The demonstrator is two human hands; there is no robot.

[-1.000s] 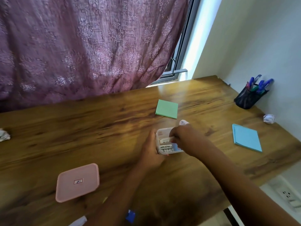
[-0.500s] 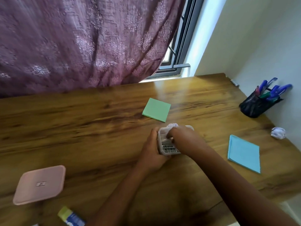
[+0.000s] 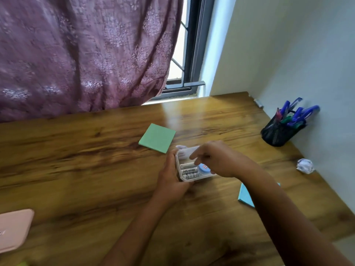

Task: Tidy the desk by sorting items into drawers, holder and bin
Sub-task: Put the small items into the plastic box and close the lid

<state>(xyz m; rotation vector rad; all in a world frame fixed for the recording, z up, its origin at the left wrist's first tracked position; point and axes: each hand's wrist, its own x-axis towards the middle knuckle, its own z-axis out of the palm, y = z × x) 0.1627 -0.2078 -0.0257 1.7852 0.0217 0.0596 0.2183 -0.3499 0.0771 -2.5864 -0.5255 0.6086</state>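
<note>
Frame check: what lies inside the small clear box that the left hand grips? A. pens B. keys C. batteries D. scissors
C: white cylindrical batteries, one with printed lettering, lie side by side in the clear box that the left hand grips by its side.

Mauve patterned curtain [image 3: 76, 54] — drawn left, dark window frame [image 3: 194, 54], pale wall [image 3: 288, 45]
</note>
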